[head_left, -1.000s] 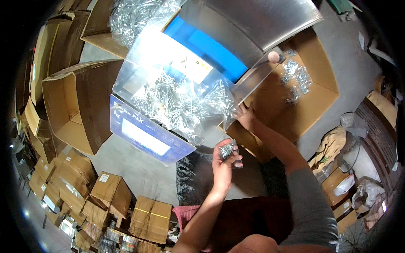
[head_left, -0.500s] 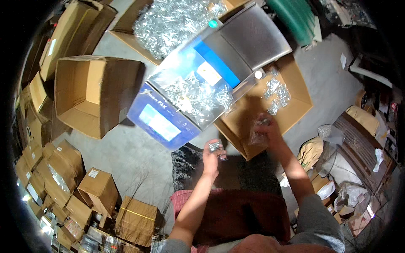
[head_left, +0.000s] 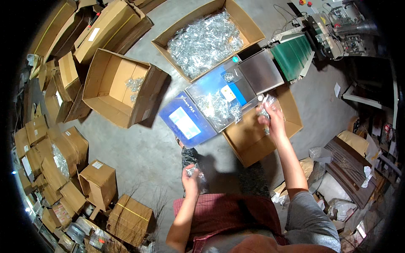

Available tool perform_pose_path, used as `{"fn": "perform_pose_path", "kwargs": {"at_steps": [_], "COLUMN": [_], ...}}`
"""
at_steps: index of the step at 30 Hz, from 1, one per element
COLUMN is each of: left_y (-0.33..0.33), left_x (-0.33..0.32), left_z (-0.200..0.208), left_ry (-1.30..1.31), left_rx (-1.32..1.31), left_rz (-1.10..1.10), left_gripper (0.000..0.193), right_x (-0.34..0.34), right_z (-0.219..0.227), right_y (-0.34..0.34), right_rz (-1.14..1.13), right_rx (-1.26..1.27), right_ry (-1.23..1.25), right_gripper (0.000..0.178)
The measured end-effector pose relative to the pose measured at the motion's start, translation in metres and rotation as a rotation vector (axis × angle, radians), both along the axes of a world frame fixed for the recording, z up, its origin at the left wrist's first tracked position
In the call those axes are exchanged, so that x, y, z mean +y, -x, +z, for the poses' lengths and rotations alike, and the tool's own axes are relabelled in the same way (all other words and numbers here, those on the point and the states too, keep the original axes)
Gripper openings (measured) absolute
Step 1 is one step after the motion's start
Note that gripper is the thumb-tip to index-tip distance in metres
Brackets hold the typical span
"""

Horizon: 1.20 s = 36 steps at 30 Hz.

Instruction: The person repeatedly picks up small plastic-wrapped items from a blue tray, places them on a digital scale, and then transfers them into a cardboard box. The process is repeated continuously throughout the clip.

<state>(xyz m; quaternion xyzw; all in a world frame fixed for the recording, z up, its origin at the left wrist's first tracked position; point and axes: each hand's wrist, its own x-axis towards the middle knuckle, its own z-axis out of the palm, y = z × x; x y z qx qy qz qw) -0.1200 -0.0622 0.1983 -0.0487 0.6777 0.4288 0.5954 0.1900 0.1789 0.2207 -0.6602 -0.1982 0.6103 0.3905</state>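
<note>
My left hand (head_left: 190, 182) is low in front of my lap, its fingers closed around small shiny metal parts (head_left: 191, 170) in clear plastic. Further right and higher, my right hand (head_left: 275, 121) grips a clear plastic bag (head_left: 268, 104) with metal pieces in it, above an open cardboard box (head_left: 249, 145). Close by on the left stands a blue and steel machine (head_left: 172, 126) with a lit panel. A heap of clear bags with small metal parts (head_left: 213, 105) lies on its top, and one separate bag (head_left: 228, 77) rests farther back. The exact kind of part is too small to tell.
Behind the machine sits a large carton (head_left: 185, 25) filled with bagged metal parts. An open carton (head_left: 110, 99) at left holds a few bags. A green conveyor (head_left: 293, 57) adjoins the machine at back right. Stacked boxes (head_left: 99, 181) stand at lower left; packing scraps (head_left: 339, 185) lie at right.
The view has shifted, showing more of the far side. My right hand has moved up and away, near the machine's edge, bag still in it. My left hand has moved left and closer to me.
</note>
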Motion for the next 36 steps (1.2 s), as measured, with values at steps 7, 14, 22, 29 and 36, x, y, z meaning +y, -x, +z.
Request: {"fn": "perform_pose_path", "kwargs": {"at_steps": [7, 14, 22, 29, 36], "left_y": [0.014, 0.050, 0.026, 0.030, 0.030], "left_x": [-0.001, -0.012, 0.000, -0.003, 0.001], "left_z": [0.006, 0.002, -0.015, -0.019, -0.020], "left_ry": [-0.028, -0.024, 0.089, 0.108, 0.096], "left_rx": [-0.074, 0.294, 0.701, 0.666, 0.690], "left_rz": [0.011, -0.614, -1.048, -0.957, -0.954], "left_gripper": [0.020, 0.021, 0.036, 0.041, 0.042], "right_x": [-0.050, -0.058, -0.066, -0.059, -0.042], "right_z": [-0.003, 0.023, 0.004, -0.004, -0.006], "right_y": [-0.043, -0.044, -0.030, -0.017, -0.021], "right_rz": [0.018, -0.056, -0.174, -0.156, -0.032], "right_rx": [0.053, 0.170, 0.346, 0.366, 0.297], "right_ry": [0.192, 0.299, 0.297, 0.341, 0.319], "right_gripper": [0.040, 0.053, 0.019, 0.017, 0.018]}}
